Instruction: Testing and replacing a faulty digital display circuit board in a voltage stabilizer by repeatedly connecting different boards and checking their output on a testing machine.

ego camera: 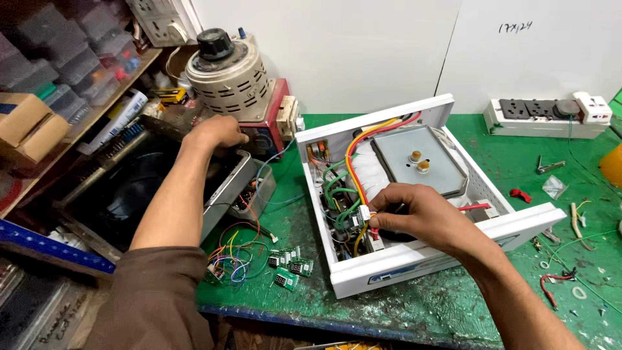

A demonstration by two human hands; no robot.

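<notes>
Our right hand [414, 214] reaches into the open white metal case [447, 249], thumb and fingers pinched on a small white connector [365, 212] at the end of a bundle of green, yellow and red wires [343, 185] — the connector sits just at our fingertips, over the left inner part of the case. Just beyond this hand lies a grey metal plate [418, 159] with two brass-coloured studs, resting on a white-wrapped coil. Our left hand [219, 131] stretches away to the far left, fingers curled down over the rim of a grey metal box [227, 191]; we cannot tell whether it grips anything. Right behind that hand stands a round cream-coloured variable transformer [227, 74] with a black knob. Between the two hands, nearer us on the green table [518, 162], lie small green display boards [288, 266] beside a tangle of coloured loose wires [233, 256]. Far beyond the right hand — a white power strip [551, 116].
</notes>
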